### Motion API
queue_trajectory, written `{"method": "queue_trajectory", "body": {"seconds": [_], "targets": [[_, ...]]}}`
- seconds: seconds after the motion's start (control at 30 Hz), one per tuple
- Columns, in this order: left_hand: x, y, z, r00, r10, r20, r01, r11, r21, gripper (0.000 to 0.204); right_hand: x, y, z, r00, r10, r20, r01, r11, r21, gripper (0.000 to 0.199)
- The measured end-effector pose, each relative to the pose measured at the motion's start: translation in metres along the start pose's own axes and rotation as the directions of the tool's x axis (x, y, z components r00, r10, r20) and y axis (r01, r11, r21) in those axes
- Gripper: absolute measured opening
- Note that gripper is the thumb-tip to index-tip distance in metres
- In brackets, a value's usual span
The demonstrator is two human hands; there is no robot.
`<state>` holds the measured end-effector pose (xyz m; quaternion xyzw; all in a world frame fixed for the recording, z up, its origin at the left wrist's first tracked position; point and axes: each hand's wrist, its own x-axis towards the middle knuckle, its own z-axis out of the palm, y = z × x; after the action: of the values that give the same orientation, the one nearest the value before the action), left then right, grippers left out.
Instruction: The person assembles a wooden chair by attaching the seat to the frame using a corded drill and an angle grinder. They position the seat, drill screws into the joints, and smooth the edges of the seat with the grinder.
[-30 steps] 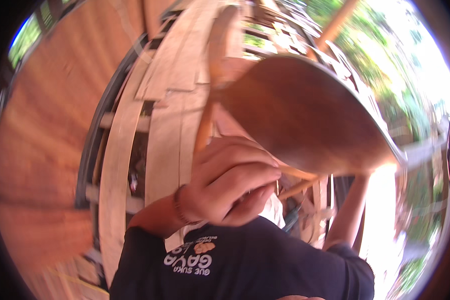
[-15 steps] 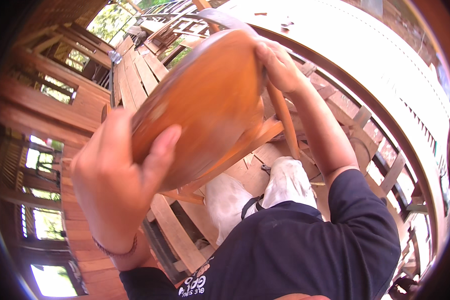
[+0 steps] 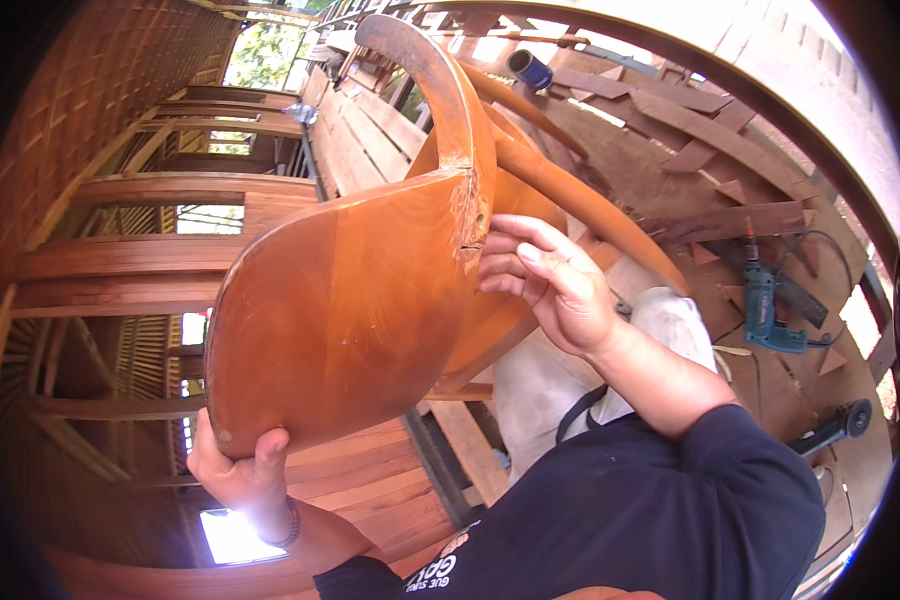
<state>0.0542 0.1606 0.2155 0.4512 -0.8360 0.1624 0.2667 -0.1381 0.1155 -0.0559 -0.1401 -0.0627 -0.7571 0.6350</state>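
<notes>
An orange-brown varnished wooden chair [image 3: 320,310] is tilted up in front of me, its broad smooth panel facing me. My left hand [image 3: 238,465] grips the panel's lower left corner, thumb on the near face. From the panel's upper right, a curved wooden piece [image 3: 420,80] rises. Where the two meet, the joint [image 3: 472,215] shows rough, splintered bare wood and a small dark hole. My right hand [image 3: 555,280] is beside this joint, fingers extended with their tips at the wood's edge and the thumb apart. Rounded chair legs [image 3: 590,205] stretch away behind the panel.
At the right, a teal power drill [image 3: 762,310] with a cord lies on the work surface among wood offcuts [image 3: 725,222]. Nearer me is a dark angle grinder [image 3: 835,428]. A blue cylindrical container [image 3: 529,70] sits at the back. Plank flooring [image 3: 370,490] shows lower left.
The chair has turned, bringing the curved piece and splintered joint into view. My right hand has come down from the top edge to the joint; my left hand is lower, at the corner.
</notes>
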Motion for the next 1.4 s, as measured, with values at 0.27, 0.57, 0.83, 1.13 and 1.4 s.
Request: {"method": "queue_trajectory", "body": {"seconds": [0.27, 0.57, 0.83, 1.13, 1.4], "targets": [[0.002, -0.006, -0.007, 0.998, 0.027, 0.065, -0.027, 1.0, 0.009, 0.071, -0.003, 0.005, 0.017, 0.997, -0.036, 0.068, 0.026, 0.989, 0.143, 0.06], [0.004, -0.011, -0.013, 0.999, 0.021, 0.037, -0.024, 0.996, 0.08, 0.082, -0.001, 0.007, 0.013, 0.989, -0.065, 0.134, 0.035, 0.976, 0.213, 0.056], [0.008, -0.01, -0.012, 0.993, 0.016, 0.115, -0.02, 0.999, 0.034, 0.078, 0.007, 0.005, 0.011, 0.996, -0.05, 0.067, 0.039, 0.987, 0.158, 0.053], [0.011, -0.004, -0.014, 0.979, 0.039, 0.199, -0.045, 0.999, 0.025, 0.075, 0.024, 0.003, 0.023, 0.999, 0.026, 0.028, -0.026, 0.999, 0.028, 0.046], [0.022, 0.0, -0.025, 0.925, 0.193, 0.327, -0.22, 0.974, 0.048, 0.058, 0.011, 0.005, 0.054, 0.974, -0.085, -0.209, 0.035, 0.972, -0.231, 0.037]]}}
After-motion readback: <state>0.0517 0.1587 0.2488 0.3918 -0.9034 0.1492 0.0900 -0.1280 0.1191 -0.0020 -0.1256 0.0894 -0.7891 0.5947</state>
